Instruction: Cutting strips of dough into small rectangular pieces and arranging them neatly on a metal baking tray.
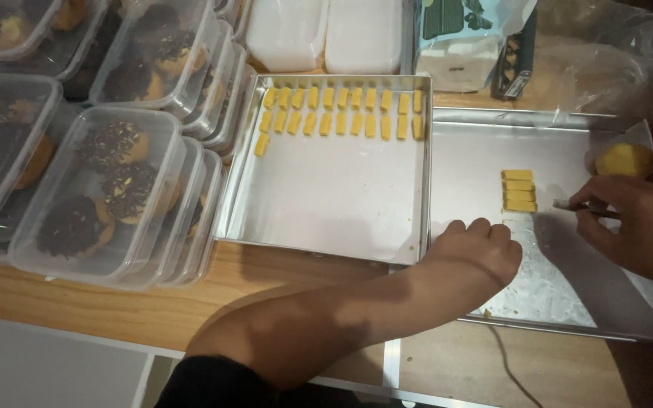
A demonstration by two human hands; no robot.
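- My left hand (478, 253) rests knuckles-up on the near left part of the right-hand metal tray (478, 143), fingers curled under; I cannot tell whether anything sits inside that curl.
- My right hand (640, 227) comes in from three o'clock, fingers pinched closed around a thin metal blade (576, 206), probably a small knife, though the view is too soft to be sure.
- The blade tip points toward nine o'clock and sits just beside a short stack of four yellow dough pieces (519, 190), cut into small bars and lying one below the other on the tray floor.
- Those bars lie at about twelve o'clock from my left hand and near it, not touching it.
- A yellow dough ball (625, 160) sits at the tray's far right edge, at twelve o'clock from my right hand.
- A patch of white flour (542, 283) covers the tray floor between my two hands and toward six o'clock.
- At nine o'clock from this tray stands a second, square metal tray (326, 204), its far end carrying two rows of small yellow dough bars (341, 112), with one more bar starting a third row at the left.
- Farther toward nine o'clock, clear plastic boxes (107, 196) hold round pastries with dark sprinkled tops.
- Everything rests on a wooden tabletop (115, 306).
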